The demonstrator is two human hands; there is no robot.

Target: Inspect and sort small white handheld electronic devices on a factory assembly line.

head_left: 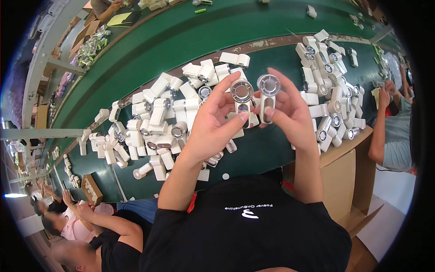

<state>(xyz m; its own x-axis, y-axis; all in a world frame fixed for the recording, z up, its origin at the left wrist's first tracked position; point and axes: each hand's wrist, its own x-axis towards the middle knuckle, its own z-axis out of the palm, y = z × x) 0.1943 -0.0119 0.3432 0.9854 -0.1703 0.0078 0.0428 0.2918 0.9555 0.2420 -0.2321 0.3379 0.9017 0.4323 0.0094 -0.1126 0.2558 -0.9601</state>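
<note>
left grip clasped a white handheld fan below its head; right grip clasped a second fan likewise.

Had a cardboard box at the near edge of the green table, toward the right, and a white disc near that edge. Showed yellow paper beyond the far edge.

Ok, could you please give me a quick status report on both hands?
Left hand holding white fan; right hand holding second fan. Held fans side by side. Fan piles either side on green table; nothing visibly blocking the hands.
</note>
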